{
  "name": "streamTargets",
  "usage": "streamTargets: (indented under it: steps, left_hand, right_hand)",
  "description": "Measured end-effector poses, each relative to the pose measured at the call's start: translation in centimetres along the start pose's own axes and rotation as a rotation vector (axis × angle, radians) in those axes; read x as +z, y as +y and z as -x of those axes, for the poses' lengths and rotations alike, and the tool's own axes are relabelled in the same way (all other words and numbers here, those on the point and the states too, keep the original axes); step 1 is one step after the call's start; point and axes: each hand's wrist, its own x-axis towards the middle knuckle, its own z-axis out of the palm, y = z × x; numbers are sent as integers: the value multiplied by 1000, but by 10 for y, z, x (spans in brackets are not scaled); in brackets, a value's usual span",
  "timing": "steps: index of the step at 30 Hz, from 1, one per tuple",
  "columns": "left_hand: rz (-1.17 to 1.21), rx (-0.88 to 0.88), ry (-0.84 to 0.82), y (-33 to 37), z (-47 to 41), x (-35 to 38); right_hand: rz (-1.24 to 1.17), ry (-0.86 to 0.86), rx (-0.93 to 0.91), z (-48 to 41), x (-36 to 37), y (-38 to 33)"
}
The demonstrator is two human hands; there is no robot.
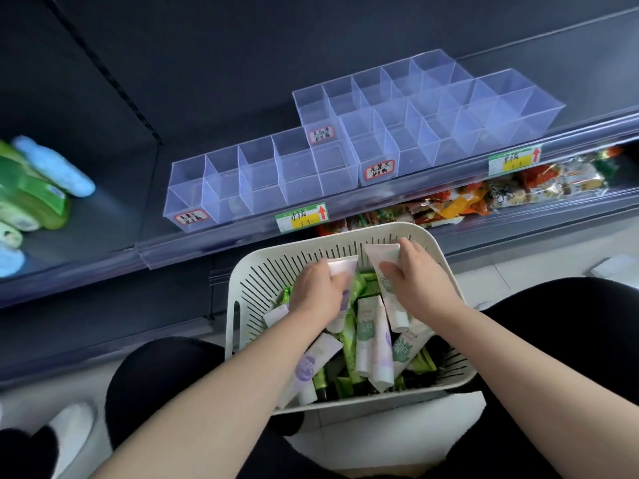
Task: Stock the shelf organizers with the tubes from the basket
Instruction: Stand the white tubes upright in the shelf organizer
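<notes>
tubes (371, 344): we saw white and green ones heaped in the white slotted basket (242, 281) over our lap.
left hand (316, 288): fingers curled round a lilac-printed tube (340, 267).
right hand (416, 276): fingers clamped on a green-printed tube (380, 257).
organizers (262, 178): clear rows on the shelf (103, 216); every compartment we saw stood empty.
below: snack packets (484, 195).

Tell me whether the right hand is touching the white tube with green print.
Touching. The head view shows the right hand pinching the white tube with green print near its crimped end, thumb on its face, above the basket.
</notes>
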Motion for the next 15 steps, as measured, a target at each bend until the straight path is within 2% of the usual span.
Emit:
streamTargets:
  steps: [6,12,15]
  left_hand:
    - [271,182,321,8,5,-89]
    - [608,204,590,28,-19,-164]
    - [611,236,685,41,-36,-192]
  right_hand:
    - [-16,72,-116,-14,-28,-42]
    - [-74,158,-231,-36,-62,-95]
    - [-122,204,-218,-49,-78,-111]
